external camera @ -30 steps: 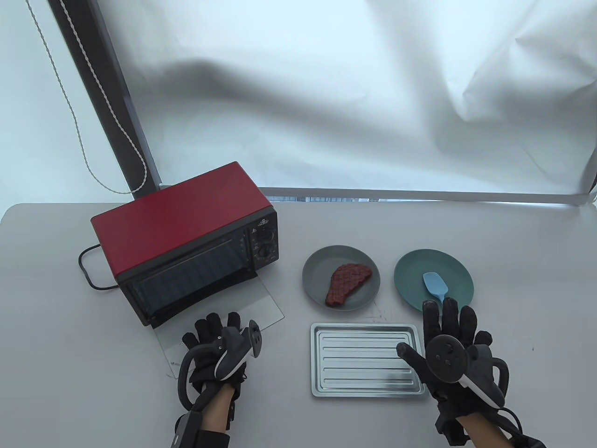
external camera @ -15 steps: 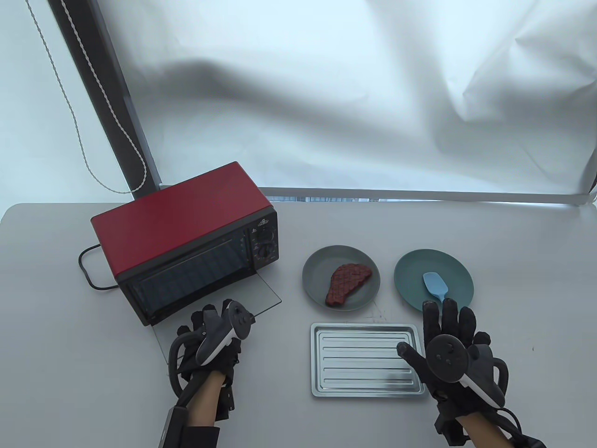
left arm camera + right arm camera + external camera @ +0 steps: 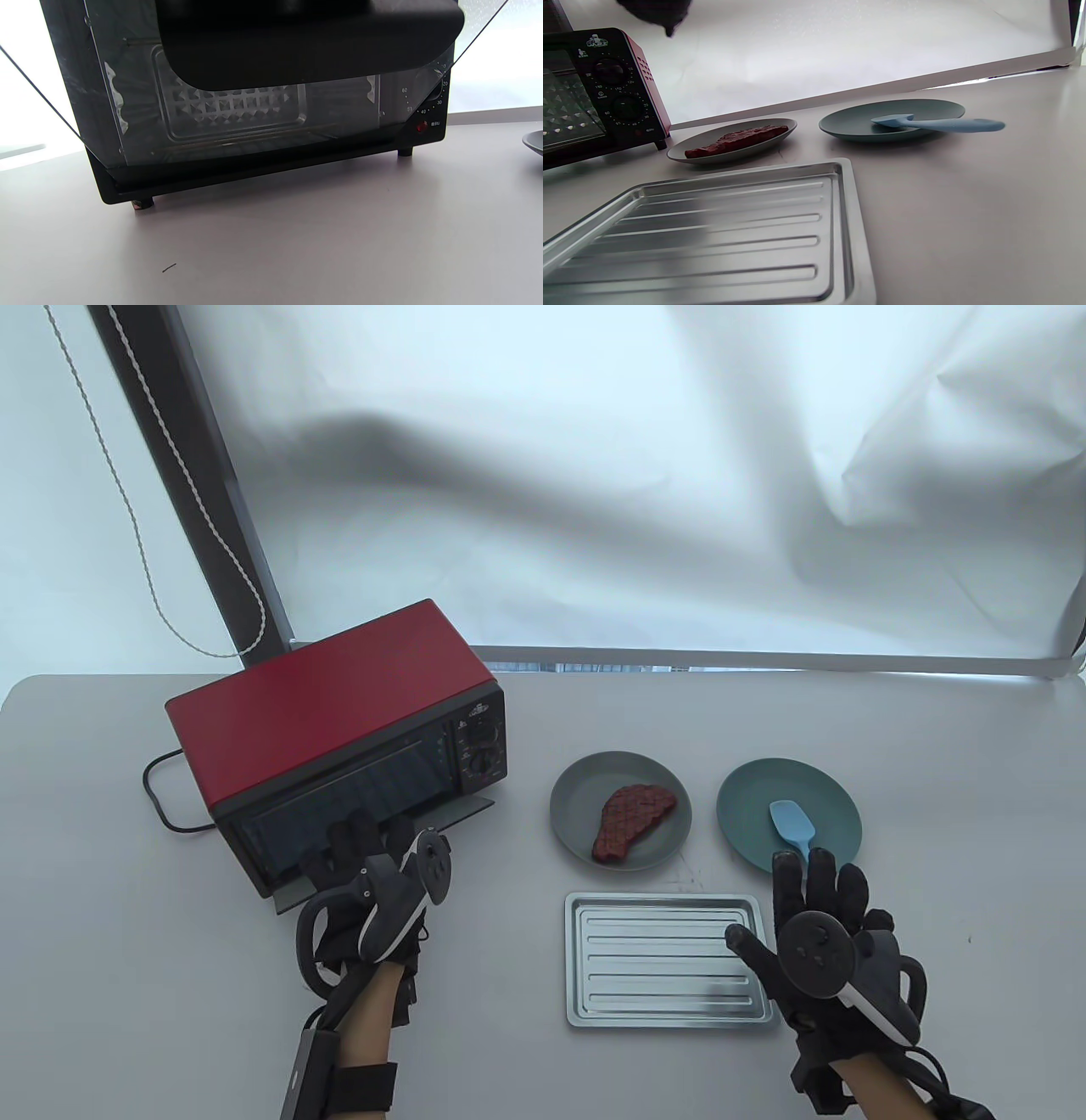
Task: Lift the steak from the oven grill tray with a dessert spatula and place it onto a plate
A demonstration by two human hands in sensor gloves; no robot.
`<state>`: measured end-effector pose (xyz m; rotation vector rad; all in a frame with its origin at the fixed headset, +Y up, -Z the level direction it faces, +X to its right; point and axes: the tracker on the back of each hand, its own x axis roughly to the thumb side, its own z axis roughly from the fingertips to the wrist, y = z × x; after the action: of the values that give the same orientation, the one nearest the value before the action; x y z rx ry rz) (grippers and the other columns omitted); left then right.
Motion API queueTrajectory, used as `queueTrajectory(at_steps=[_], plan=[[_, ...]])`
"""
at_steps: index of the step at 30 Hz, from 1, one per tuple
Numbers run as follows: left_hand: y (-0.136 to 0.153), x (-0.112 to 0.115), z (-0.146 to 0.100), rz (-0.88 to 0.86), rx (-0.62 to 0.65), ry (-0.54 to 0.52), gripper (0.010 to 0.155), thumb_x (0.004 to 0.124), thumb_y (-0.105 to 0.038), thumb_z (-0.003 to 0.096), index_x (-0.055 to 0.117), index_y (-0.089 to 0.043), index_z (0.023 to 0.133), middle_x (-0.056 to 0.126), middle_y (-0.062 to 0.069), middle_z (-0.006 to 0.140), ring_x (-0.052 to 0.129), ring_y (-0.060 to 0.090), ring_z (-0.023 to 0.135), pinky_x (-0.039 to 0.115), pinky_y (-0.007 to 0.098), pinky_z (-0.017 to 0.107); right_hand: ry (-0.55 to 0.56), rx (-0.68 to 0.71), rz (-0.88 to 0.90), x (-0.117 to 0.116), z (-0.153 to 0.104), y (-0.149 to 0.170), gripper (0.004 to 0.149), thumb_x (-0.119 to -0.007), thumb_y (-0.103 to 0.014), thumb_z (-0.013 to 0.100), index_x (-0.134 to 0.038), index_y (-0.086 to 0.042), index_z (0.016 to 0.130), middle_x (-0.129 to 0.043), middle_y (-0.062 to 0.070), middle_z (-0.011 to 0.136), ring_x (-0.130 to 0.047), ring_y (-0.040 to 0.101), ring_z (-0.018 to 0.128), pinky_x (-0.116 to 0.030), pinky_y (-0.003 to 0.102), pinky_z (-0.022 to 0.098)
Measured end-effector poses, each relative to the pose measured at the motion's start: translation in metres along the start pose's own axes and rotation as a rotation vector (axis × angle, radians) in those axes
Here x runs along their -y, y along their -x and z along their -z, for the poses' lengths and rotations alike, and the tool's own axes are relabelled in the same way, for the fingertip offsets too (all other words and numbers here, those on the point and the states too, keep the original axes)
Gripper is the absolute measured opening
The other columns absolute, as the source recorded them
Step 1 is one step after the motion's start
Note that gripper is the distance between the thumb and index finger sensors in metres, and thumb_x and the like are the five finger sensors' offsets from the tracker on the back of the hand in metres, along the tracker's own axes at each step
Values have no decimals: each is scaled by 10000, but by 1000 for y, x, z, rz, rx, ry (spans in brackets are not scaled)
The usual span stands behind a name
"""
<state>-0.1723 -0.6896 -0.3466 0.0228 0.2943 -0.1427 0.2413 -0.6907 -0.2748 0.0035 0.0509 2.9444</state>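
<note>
The brown steak (image 3: 635, 819) lies on a grey plate (image 3: 577, 789) in the middle of the table, also low in the right wrist view as steak (image 3: 736, 140). A light blue dessert spatula (image 3: 792, 824) (image 3: 937, 124) rests on a teal plate (image 3: 747, 797), its handle over the near rim. The silver grill tray (image 3: 670, 959) (image 3: 734, 228) sits bare in front of the plates. My right hand (image 3: 816, 899) lies flat beside the tray, its thumb over the tray's right edge and its fingertips by the spatula handle. My left hand (image 3: 363, 848) presses straight fingers against the oven's glass door (image 3: 462, 812), which stands partly raised.
A red toaster oven (image 3: 331, 704) stands at the left with its black cord (image 3: 157, 802) trailing behind. The left wrist view shows the oven's inside (image 3: 237, 114) through the tilted glass. White sheeting hangs behind the table.
My left hand moved forward toward the oven and swung the glass door up from flat on the table to partly raised. My right hand stayed put.
</note>
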Motion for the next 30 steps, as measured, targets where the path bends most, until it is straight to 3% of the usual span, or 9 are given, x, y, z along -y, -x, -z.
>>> queueTrajectory(at_steps=[6,11,17,30], plan=[[-2,-1,5,55,-59,-130,519,543,-423,626,442,-404,1135,285,104,1255,346,377,1173,354,694,790,-2,-4,2,0,0,0,908,-594,-614,655,36,-167,1132,40,363,1198,-77,679,1060,-220,850,655],[2,-2,12,9,-150,-141,598,495,-450,639,193,-376,1150,199,105,1243,274,372,1168,317,693,797,-10,-1,21,0,1,1,900,-586,-616,657,36,-172,1132,41,359,1201,-73,677,1063,-220,847,659],[6,-8,24,-6,-223,-167,628,498,-483,637,146,-352,1140,197,121,1233,288,383,1152,319,698,786,2,-5,31,1,2,2,895,-580,-618,658,35,-175,1133,36,355,1203,-78,674,1065,-222,847,660],[6,-27,11,-54,-151,-203,719,510,-551,600,148,-293,1165,184,186,1237,268,448,1142,328,733,748,6,9,33,1,1,2,900,-584,-620,656,34,-172,1134,39,361,1201,-74,677,1063,-220,848,657]])
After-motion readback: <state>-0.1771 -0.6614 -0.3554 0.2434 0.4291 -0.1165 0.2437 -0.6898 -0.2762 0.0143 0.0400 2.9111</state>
